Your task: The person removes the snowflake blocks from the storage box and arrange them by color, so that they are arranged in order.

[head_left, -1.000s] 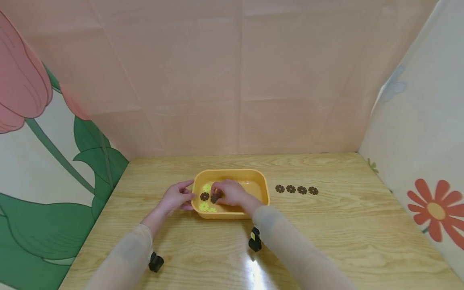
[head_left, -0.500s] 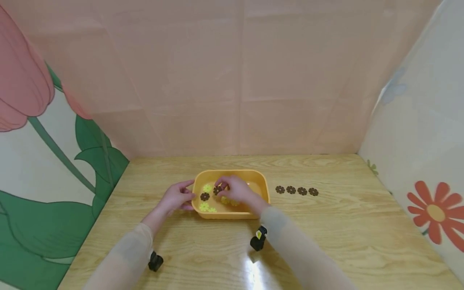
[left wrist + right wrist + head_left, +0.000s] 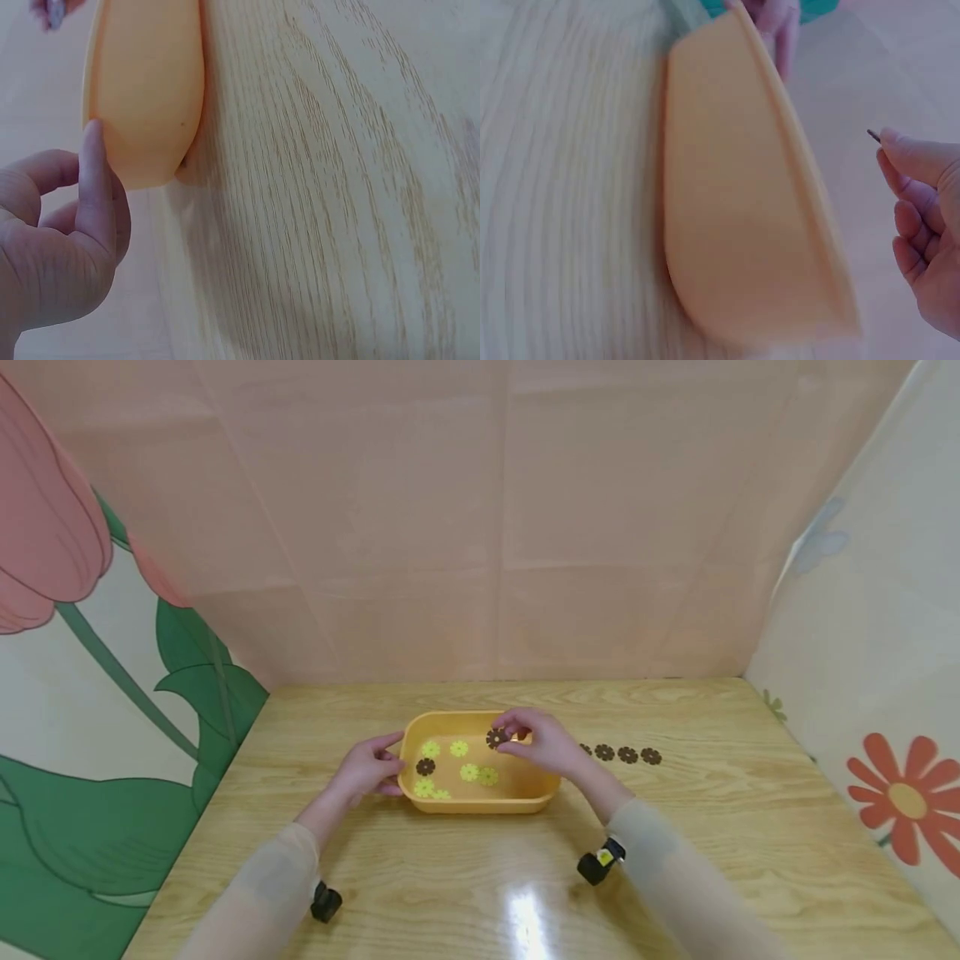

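Observation:
A yellow plastic tub [image 3: 480,805] stands on the wooden table. My left hand [image 3: 366,767] is at its left end, a fingertip touching the outside of the rim in the left wrist view. My right hand [image 3: 542,742] pinches a brown slotted flower-shaped disc [image 3: 496,739] between thumb and fingers, above the tub's right part. In the right wrist view this disc [image 3: 873,136] shows edge-on at the fingertips. Inside the tub lie another brown disc [image 3: 425,767] and several yellow-green ones, among them a yellow-green disc [image 3: 459,748].
To the right of the tub, several brown discs [image 3: 627,755] form a row on the table [image 3: 465,877]; the right wrist partly covers the leftmost. A pink sheet [image 3: 480,568] hangs behind the table, with flower-patterned sheets at both sides.
My right hand has lifted a brown disc from the tub's left part and carried it rightward, uncovering yellow-green discs. The left hand has stayed at the tub's left end.

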Demonstrator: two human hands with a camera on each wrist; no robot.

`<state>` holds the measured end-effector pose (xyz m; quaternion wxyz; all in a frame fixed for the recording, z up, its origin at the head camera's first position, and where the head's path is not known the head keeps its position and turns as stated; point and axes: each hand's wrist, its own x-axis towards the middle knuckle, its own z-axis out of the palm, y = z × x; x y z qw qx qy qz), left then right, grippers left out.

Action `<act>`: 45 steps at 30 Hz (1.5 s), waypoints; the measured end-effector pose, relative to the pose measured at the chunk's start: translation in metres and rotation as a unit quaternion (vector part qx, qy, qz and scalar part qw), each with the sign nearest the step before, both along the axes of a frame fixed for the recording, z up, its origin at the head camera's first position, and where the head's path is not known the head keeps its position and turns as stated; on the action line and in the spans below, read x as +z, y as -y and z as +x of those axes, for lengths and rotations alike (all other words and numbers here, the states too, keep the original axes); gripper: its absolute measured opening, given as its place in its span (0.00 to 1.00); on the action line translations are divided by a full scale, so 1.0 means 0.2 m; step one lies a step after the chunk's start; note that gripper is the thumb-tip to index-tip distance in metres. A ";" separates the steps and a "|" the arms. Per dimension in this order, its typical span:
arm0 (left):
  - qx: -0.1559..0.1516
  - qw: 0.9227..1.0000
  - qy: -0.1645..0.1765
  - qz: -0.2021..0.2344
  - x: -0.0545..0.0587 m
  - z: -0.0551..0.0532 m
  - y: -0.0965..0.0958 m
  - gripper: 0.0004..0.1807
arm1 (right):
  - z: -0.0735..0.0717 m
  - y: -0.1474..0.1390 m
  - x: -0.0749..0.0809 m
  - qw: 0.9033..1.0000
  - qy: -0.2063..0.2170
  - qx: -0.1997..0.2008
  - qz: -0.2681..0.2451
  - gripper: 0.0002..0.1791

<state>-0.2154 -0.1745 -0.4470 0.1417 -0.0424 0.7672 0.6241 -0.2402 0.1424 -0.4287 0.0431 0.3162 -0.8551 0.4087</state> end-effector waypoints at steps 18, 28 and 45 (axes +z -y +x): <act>0.011 1.000 0.006 -0.011 -0.01 0.00 0.01 0.35 | 0.13 -0.83 -0.27 0.973 0.070 -0.211 -0.061 0.21; 0.006 1.000 0.002 -0.018 -0.01 0.00 0.02 0.34 | 0.18 -1.14 -0.37 0.957 0.092 -0.276 -0.017 0.23; 0.005 1.000 0.005 -0.015 -0.02 -0.02 0.03 0.34 | 0.14 -1.26 -0.41 0.948 0.081 -0.306 0.038 0.22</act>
